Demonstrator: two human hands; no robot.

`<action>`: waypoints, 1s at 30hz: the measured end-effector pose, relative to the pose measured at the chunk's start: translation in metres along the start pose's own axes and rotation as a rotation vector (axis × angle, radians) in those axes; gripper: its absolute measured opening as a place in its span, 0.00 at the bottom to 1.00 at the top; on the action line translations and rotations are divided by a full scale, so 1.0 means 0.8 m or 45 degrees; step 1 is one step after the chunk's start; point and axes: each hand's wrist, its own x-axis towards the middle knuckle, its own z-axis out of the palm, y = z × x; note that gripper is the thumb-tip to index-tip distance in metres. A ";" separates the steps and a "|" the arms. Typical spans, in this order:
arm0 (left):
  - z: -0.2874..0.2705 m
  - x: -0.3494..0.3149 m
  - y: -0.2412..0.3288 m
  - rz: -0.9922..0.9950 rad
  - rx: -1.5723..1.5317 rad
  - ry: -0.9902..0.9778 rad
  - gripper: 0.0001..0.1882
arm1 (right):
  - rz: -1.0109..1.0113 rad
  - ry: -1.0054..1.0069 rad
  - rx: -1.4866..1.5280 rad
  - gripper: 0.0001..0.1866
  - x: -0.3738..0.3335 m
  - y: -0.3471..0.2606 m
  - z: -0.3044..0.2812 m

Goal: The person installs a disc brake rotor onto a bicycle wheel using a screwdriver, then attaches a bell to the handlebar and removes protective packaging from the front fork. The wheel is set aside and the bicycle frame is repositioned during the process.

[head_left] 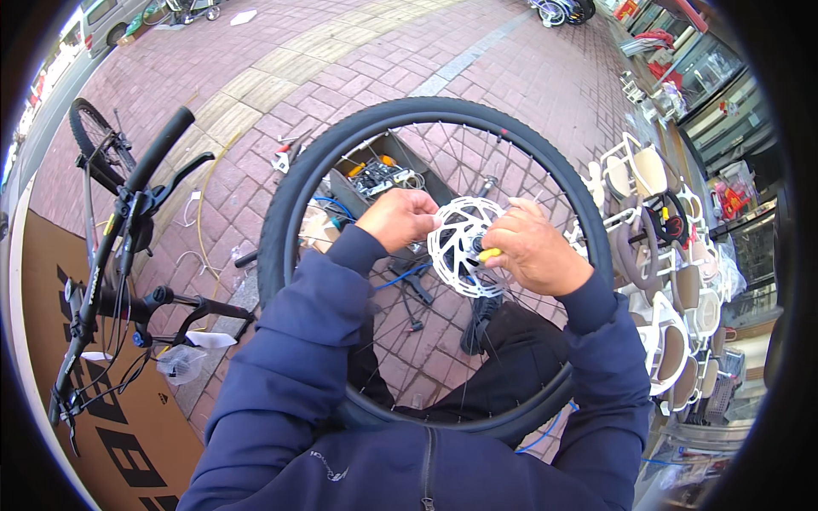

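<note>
From afar, I judged the brake disc point(454, 263) already set at the centre of the wheel point(443, 110), its fastening unconfirmed, left fingers point(421, 224) pinching its rim, right fingers point(509, 228) clamped on a yellow piece point(488, 255).

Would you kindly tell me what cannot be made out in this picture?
Head view: part of the small yellow object, hidden by the right hand.
Head view: lowest stretch of the round black tyre, hidden by the navy jacket.
Head view: part of the pale van, cut off by the top edge.
</note>
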 end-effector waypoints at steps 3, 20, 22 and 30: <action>-0.002 -0.001 0.004 -0.007 0.052 -0.013 0.08 | 0.138 -0.069 0.234 0.06 0.010 0.004 0.001; -0.002 -0.003 0.011 -0.034 0.005 -0.025 0.06 | 0.304 0.079 0.285 0.06 -0.014 0.022 0.002; -0.001 -0.003 0.011 -0.038 0.005 -0.026 0.06 | 0.310 0.042 0.291 0.06 -0.014 0.023 0.002; -0.002 -0.003 0.012 -0.065 0.086 -0.009 0.05 | 0.232 0.001 0.226 0.07 -0.012 0.018 -0.004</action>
